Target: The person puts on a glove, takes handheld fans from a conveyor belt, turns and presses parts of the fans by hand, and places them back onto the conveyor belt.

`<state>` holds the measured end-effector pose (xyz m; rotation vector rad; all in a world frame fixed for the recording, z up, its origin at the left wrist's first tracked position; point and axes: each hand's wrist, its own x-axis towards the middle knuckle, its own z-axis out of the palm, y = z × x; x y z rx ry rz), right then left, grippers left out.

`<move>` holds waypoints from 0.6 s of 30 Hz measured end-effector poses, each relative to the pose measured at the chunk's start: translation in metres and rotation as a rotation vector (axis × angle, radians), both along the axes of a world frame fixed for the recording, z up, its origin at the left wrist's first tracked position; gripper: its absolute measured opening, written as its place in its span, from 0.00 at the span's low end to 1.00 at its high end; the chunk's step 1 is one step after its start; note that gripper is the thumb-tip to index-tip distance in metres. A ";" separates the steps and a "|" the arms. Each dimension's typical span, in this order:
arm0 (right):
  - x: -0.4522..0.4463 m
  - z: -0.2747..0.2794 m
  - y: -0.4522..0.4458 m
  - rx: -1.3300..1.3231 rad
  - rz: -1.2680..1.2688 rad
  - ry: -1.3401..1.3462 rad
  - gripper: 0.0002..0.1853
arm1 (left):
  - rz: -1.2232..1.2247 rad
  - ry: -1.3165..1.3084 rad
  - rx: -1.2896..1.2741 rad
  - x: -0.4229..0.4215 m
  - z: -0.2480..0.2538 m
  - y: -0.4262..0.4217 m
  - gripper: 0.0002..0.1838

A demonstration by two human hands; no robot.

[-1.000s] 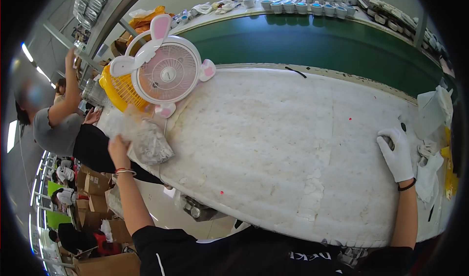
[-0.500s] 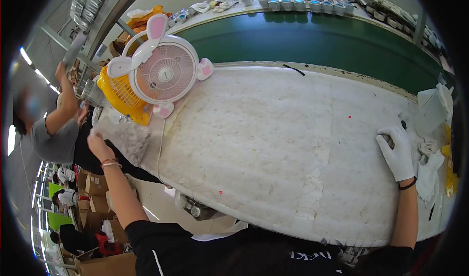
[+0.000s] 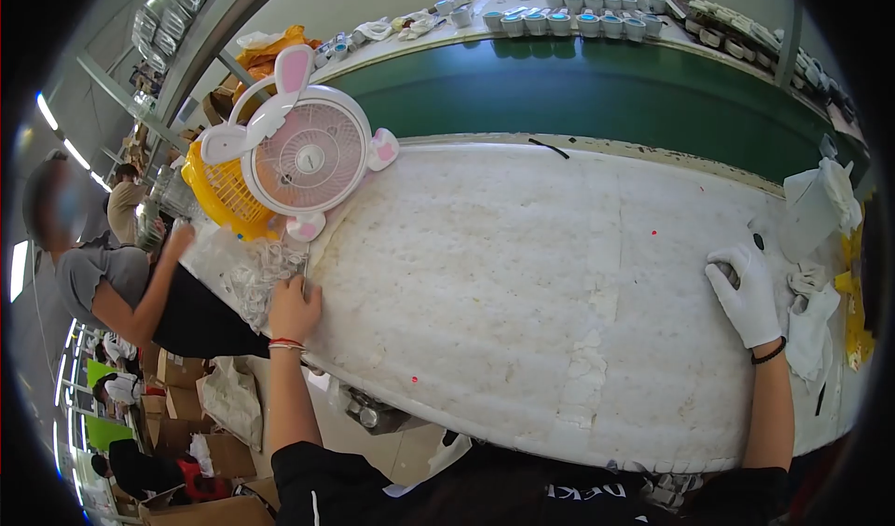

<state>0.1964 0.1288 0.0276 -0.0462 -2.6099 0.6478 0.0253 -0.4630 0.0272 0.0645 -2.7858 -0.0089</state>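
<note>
A white rabbit-shaped fan (image 3: 310,160) with pink ears and feet stands at the table's far left, in front of a yellow fan grille (image 3: 224,191). My bare left hand (image 3: 296,314) is at the left table edge below the fan, its fingers closed around the fan's white cord (image 3: 306,260), which runs down to them. Beside those fingers lies a clear plastic bag with tangled white cords (image 3: 252,270). At the right, my white-gloved right hand (image 3: 746,293) rests on the table, thumb and fingers curled about a small greyish thing, mostly hidden.
Behind the white-covered table (image 3: 466,274) runs a green conveyor belt (image 3: 559,88), with rows of white cups (image 3: 559,23) beyond it. White cloths (image 3: 811,330) and a plastic bag (image 3: 811,209) lie at the right. A co-worker (image 3: 112,274) stands at the left.
My left hand has come down and right from the plastic bag to the cord at the table edge. The co-worker's raised arm has lowered. My right hand stays in place.
</note>
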 end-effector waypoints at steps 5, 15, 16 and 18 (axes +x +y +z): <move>0.002 0.001 0.000 -0.049 -0.016 -0.026 0.05 | -0.004 -0.226 0.377 -0.022 -0.015 -0.032 0.12; 0.002 0.001 0.000 -0.050 -0.016 -0.023 0.05 | -0.249 0.119 0.717 -0.056 0.026 -0.031 0.18; 0.002 0.001 0.000 -0.052 -0.017 -0.023 0.05 | -0.276 0.241 0.747 -0.069 0.038 -0.033 0.21; 0.001 0.002 -0.001 -0.054 -0.011 -0.024 0.05 | -0.248 0.555 0.596 -0.100 0.068 -0.039 0.28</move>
